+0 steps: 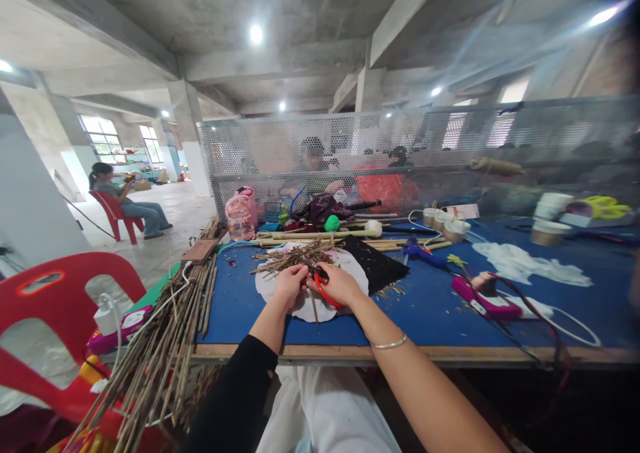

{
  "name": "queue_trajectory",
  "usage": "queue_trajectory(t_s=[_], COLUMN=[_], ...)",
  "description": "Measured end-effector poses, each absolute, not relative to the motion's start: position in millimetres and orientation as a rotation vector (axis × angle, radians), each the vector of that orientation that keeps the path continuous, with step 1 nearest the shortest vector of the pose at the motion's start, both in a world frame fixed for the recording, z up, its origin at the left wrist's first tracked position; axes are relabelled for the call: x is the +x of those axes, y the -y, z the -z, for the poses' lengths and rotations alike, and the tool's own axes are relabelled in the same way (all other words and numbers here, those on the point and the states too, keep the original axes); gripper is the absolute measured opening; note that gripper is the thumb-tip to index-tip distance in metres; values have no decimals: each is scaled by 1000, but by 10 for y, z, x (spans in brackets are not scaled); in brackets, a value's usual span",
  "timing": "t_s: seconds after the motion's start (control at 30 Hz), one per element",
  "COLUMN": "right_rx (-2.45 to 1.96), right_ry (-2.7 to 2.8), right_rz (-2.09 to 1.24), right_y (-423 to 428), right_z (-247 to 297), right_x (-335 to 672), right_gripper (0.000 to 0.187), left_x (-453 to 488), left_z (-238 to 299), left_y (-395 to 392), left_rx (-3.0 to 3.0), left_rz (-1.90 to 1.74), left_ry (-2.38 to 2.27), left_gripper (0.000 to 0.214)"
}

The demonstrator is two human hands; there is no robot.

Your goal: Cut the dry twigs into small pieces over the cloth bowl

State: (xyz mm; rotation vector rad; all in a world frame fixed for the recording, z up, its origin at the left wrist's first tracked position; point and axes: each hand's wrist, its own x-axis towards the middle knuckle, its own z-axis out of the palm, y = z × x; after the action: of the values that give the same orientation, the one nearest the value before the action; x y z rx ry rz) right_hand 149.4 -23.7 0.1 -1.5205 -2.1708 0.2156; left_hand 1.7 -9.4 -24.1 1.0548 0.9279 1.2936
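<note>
My right hand (pixel 341 285) is closed around red-handled cutters (pixel 329 294), whose dark jaws lie between my two hands. Close against them, my left hand (pixel 291 286) pinches a thin dry twig (pixel 314 308), and part of it points down toward me. Exactly where the jaws meet the twig is hidden by my fingers. Beneath both hands lies a round white cloth-like sheet (pixel 265 292). A heap of short cut twigs (pixel 295 256) rests on its far side.
Long dry stalks (pixel 165 336) lean over the table's left edge beside a red chair (pixel 75 280). A black sheet (pixel 373 261) lies right of the white one. Farther right are a purple power strip (pixel 483 300) and crumpled white plastic (pixel 530 264). A perforated metal screen (pixel 280 146) stands behind.
</note>
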Motion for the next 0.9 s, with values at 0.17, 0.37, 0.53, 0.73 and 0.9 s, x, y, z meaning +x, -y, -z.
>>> queue_trajectory(t_s=[0.17, 0.37, 0.53, 0.73, 0.9], right_rx=[-1560, -1530, -1501, -1634, -1586], right_ry=[2142, 2097, 2123, 2151, 2183], right_rz=[-289, -334, -348, -255, -201], right_y=[218, 196, 188, 228, 270], right_z=[25, 47, 30, -10, -23], right_x=[1505, 1510, 1525, 1502, 1476], right_gripper=[43, 41, 43, 54, 54], left_x=[19, 29, 34, 31, 35], left_z=[244, 210, 186, 213, 226], left_y=[90, 141, 161, 130, 116], left_rx=[1023, 1045, 1024, 1011, 989], left_rz=[-1292, -1218, -1219, -1230, -1216], left_ry=[-942, -875, -904, -846, -831], left_gripper=[33, 37, 33, 30, 31])
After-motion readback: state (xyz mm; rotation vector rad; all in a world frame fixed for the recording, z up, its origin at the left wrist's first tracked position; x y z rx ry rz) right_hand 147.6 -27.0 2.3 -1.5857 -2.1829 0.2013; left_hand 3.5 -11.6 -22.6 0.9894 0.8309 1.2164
